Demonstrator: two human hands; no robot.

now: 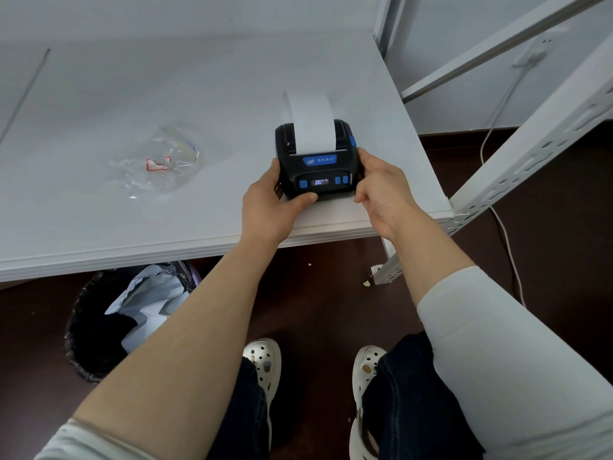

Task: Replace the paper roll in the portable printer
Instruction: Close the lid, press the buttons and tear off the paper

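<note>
Crumpled plastic bag [156,161] left of printer [317,161]; both hands grip printer.

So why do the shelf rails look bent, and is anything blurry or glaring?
Head view: wide-angle lens bows the table edge and shelf frame; soft, even light, faint shadows; printer sharp, its small screen too tiny to read; plastic bag shows mild sheen.

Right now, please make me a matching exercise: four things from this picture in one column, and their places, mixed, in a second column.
Things:
1. portable printer
2. paper strip
3. plastic bag
4. waste basket

Places:
A. on the floor, under the table edge
B. between the left hand and right hand
C. sticking up from the printer's top
D. lying on the table, left of the printer

Pairs: 1-B, 2-C, 3-D, 4-A
</note>
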